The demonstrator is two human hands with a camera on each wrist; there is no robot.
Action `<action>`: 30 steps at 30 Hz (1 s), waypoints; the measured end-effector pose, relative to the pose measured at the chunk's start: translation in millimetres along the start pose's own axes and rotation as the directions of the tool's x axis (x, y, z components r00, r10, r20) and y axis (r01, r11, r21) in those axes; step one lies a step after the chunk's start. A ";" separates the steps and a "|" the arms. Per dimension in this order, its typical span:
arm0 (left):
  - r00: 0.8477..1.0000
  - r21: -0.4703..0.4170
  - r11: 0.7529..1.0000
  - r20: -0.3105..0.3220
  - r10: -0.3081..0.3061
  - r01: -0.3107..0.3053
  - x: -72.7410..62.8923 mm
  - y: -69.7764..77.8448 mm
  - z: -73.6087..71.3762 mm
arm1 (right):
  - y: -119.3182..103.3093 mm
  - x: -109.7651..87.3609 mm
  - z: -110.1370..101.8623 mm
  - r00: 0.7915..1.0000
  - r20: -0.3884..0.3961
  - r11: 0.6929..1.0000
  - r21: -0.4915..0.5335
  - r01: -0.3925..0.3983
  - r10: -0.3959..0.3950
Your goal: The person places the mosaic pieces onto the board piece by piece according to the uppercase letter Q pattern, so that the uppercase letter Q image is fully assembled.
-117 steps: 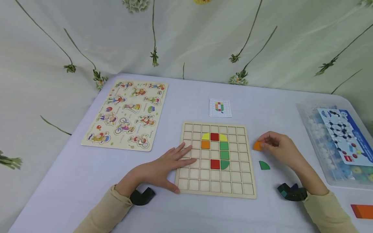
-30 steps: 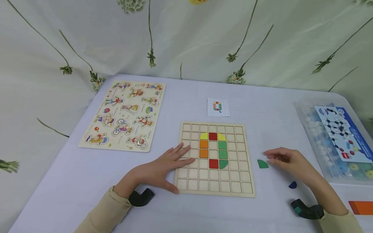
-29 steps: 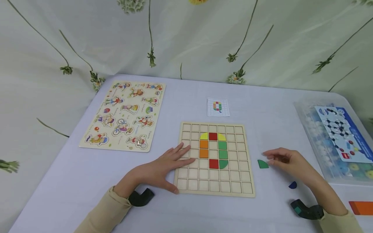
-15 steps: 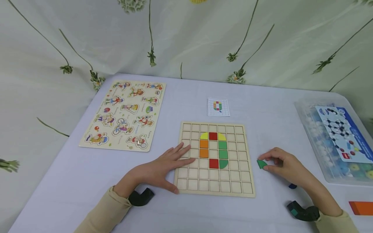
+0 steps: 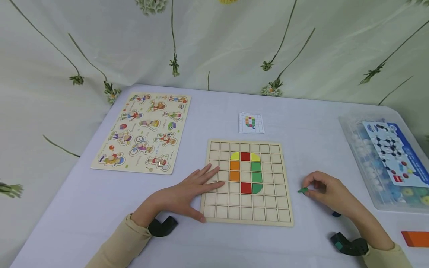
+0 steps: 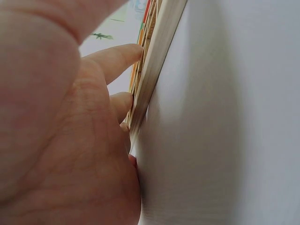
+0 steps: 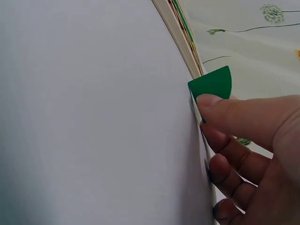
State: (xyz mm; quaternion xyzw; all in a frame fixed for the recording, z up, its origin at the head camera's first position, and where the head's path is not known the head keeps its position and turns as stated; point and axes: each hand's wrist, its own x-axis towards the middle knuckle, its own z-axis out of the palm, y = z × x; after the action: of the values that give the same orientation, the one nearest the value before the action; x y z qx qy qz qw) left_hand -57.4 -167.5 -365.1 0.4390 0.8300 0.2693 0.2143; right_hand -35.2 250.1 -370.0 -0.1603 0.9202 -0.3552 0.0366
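Note:
My left hand lies spread, its fingertips resting on the left edge of a wooden grid board. In the left wrist view, the fingers reach over the board's side. Beyond the board's right edge, my right hand pinches a green quarter-circle tile between thumb and fingers. The right wrist view shows this green tile tilted up on edge. Yellow, red, orange and green tiles form a ring in the grid, with a gap at its lower left corner. A dark blue tile is partly hidden below the right wrist.
Behind the board lies a card printed with a coloured grid pattern. A picture puzzle board is at the left. To the right stands a clear plastic box of beads with a printed sheet; an orange block lies nearer.
An orange tile that my right hand held earlier now sits in the grid as its second orange square. My right hand has since pinched the green tile and tipped it up. My left hand stays put.

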 end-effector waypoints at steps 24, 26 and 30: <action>1.000 0.012 1.000 -0.008 0.028 -0.028 0.2 -1.4 0.0 | -62.2 51.4 31.1 0.997 0.062 0.899 0.433 -0.069 0.047; 1.000 0.009 1.000 -0.006 0.025 -0.025 0.1 -0.7 -0.5 | -69.0 53.0 39.9 0.997 0.077 0.881 0.470 -0.063 0.030; 1.000 0.004 1.000 -0.002 0.022 -0.022 0.2 -0.1 -1.5 | -78.0 56.5 53.6 0.994 0.108 0.859 0.510 -0.047 -0.009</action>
State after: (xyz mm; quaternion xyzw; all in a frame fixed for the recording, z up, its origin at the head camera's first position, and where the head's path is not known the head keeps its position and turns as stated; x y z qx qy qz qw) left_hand -58.3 -167.7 -364.0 0.4483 0.8259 0.2704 0.2093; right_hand -58.0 143.2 -355.4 -0.1545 0.7912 -0.5772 0.1302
